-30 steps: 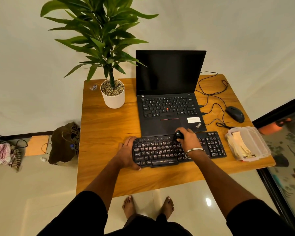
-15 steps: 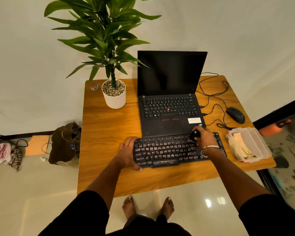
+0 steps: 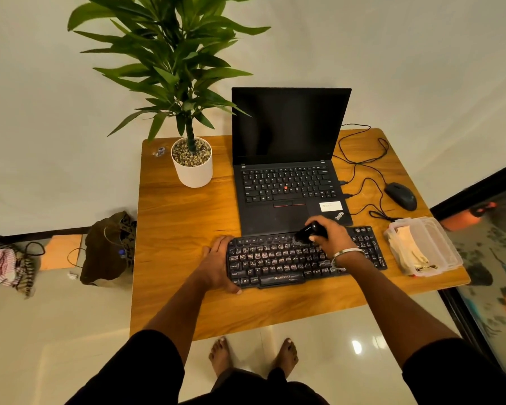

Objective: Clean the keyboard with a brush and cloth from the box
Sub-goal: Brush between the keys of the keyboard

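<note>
A black keyboard [image 3: 298, 258] lies across the near middle of the wooden worktop [image 3: 181, 229], just in front of an open black laptop [image 3: 289, 171] whose screen is dark. The right hand [image 3: 329, 238] has its fingers curled round a short black brush [image 3: 308, 232], gripping it over the far rows of the keyboard, right of centre; the bristle end points left and down and looks to be touching the keys, though blur there makes contact hard to confirm. A metal bangle sits on that wrist. The left hand [image 3: 218, 264] rests flat against the keyboard's left end, fingers fairly straight along its edge and thumb hooked at the near corner. At the right edge of the worktop, just beside the keyboard, stands a clear plastic box [image 3: 438, 244] with a pale folded cloth [image 3: 408, 249] lying inside. A black mouse [image 3: 400, 195] sits beyond the box, its cable looping toward the laptop. A white potted plant [image 3: 192, 165] stands at the far left.
</note>
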